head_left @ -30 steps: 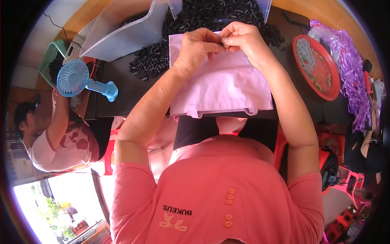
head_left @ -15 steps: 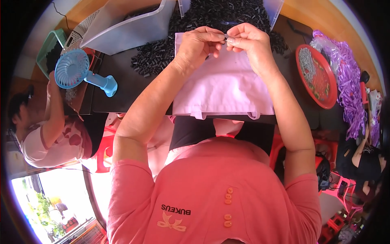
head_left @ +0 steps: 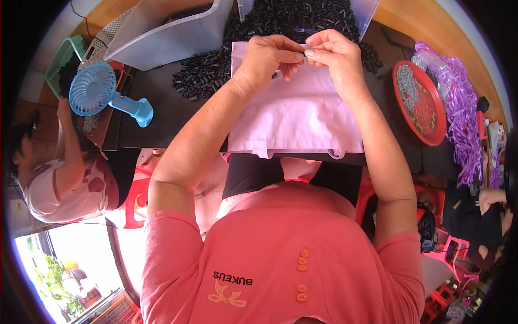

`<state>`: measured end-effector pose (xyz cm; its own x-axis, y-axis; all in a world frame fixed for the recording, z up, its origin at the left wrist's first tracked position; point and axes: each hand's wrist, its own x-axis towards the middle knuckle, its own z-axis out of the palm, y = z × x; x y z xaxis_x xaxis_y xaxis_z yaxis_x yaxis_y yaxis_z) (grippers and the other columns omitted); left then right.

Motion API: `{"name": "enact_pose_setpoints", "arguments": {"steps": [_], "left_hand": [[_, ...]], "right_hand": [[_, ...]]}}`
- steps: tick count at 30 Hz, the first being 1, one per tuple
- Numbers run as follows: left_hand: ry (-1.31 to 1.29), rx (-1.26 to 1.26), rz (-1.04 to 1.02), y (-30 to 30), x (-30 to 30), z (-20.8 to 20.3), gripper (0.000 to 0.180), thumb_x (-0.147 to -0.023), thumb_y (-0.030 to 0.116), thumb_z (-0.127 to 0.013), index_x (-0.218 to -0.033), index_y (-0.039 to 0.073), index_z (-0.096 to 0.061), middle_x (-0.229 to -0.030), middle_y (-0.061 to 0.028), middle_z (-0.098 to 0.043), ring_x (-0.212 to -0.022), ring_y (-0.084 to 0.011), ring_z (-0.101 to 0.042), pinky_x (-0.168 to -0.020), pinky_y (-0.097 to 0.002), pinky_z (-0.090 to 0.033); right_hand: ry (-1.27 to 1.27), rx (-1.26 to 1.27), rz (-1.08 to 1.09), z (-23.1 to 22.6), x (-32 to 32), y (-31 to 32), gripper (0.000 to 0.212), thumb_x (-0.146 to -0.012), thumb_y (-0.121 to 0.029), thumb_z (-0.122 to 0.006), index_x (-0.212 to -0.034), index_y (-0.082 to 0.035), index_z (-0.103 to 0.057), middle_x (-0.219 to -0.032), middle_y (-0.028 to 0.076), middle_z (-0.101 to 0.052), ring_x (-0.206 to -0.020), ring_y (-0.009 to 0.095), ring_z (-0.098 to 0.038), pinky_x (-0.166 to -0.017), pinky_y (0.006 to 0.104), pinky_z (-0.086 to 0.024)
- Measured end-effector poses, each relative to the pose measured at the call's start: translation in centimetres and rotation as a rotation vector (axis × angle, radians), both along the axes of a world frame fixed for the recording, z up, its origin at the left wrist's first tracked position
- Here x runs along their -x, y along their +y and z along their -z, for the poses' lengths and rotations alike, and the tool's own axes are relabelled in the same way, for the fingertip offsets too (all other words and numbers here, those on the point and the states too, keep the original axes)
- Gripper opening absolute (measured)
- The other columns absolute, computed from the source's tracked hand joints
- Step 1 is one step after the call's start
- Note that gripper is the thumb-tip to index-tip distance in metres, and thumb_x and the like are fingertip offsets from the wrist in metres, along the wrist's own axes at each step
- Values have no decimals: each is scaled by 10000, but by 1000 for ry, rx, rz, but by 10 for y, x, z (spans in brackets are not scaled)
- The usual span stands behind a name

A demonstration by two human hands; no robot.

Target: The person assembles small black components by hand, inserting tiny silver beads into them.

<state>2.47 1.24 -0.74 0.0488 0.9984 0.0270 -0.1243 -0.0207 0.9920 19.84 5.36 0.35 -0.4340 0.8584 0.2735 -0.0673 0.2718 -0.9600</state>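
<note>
Both my hands meet fingertip to fingertip above the far part of a pale pink cloth [head_left: 297, 121] with two loops at its near edge. My left hand [head_left: 267, 58] is closed in a pinch, its thumb and forefinger at a tiny piece. From the other side my right hand [head_left: 340, 54] pinches a small greyish piece [head_left: 306, 49] between thumb and forefinger; the fingers hide most of it. Short black tubes [head_left: 202, 75] lie in a heap beyond and to the left of the cloth, with a larger pile [head_left: 302, 16] behind my hands.
A translucent bin [head_left: 172, 38] and a blue handheld fan [head_left: 102, 94] stand left. At right, a red tray [head_left: 441, 121] holds small silvery pieces [head_left: 407, 89], beside purple ribbons [head_left: 467, 124]. One person [head_left: 70, 178] sits at far left, another [head_left: 475, 216] at far right.
My fingertips have shifted slightly to the right, still pinched together. The person at the far right has changed posture, and the one at the left has moved a little.
</note>
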Motion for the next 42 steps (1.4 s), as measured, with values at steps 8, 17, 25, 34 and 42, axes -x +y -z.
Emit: {"name": "enact_pose_setpoints", "arguments": {"steps": [8, 17, 25, 34, 42], "left_hand": [[-227, 96, 66, 4, 7, 4, 169, -896, 59, -615, -1015, -61, -623, -854, -122, -658, -674, -167, -613, -551, -280, -507], [-285, 93, 175, 4, 15, -2, 181, -921, 121, -608, -989, -46, -622, -827, -100, -647, -667, -151, -599, -539, -271, -460], [-317, 54, 93, 9, 33, -2, 170, -913, 114, -620, -970, -45, -631, -800, -79, -626, -653, -140, -577, -542, -252, -448], [-154, -99, -132, 8, 46, -7, 200, -888, 110, -658, -985, -65, -668, -821, -93, -650, -670, -135, -601, -572, -259, -498], [-115, -110, -154, 7, 43, -6, 176, -851, 79, -672, -976, -43, -686, -805, -88, -657, -639, -128, -598, -556, -255, -495]], "right_hand": [[9, -1, 25, -1, 0, -1, 135, -831, -35, -677, -949, 6, -625, -748, 29, -631, -674, 72, -556, -621, 223, -440], [-83, -452, 40, 7, 5, 4, 150, -842, 26, -639, -988, 4, -669, -854, 57, -660, -800, 127, -654, -713, 240, -526], [-158, -509, 71, 3, 12, -3, 150, -816, -11, -665, -964, -26, -691, -857, 55, -636, -811, 152, -651, -738, 263, -515], [-1021, -969, 158, 22, 30, 27, 118, -791, -163, -631, -860, -145, -725, -916, 66, -651, -922, 282, -629, -776, 419, -486], [-983, -903, 196, 32, 38, 31, 125, -789, -161, -630, -875, -122, -712, -944, 76, -650, -1000, 294, -600, -844, 438, -451]]}}
